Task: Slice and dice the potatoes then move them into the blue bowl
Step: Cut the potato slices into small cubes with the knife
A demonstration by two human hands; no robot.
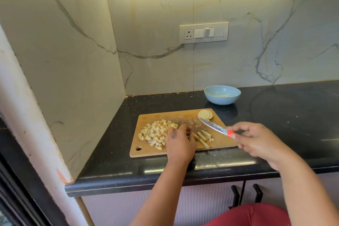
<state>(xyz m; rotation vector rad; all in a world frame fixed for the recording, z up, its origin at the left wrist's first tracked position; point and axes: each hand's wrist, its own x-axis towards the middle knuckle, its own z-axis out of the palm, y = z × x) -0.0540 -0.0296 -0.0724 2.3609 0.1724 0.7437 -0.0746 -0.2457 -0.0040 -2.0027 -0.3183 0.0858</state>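
Right hand (256, 141) fingers grip the knife (216, 128); left hand (180, 142) fingers curl over potato sticks (202, 138).

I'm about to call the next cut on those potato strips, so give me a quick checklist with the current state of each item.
1. Knife held: ok, the right hand has its grip on the red handle, blade lifted off the board.
2. Strips lined up for dicing: not ok, they lie at angles and the left hand is on them.
3. Left fingertips away from the blade path: cannot tell, they are hidden under the hand.
4. Cutting board flat on the counter: ok.
5. Slices waiting: ok, stacked at the board's far corner.
6. Blue bowl ready: ok, upright behind the board, no potato in it.
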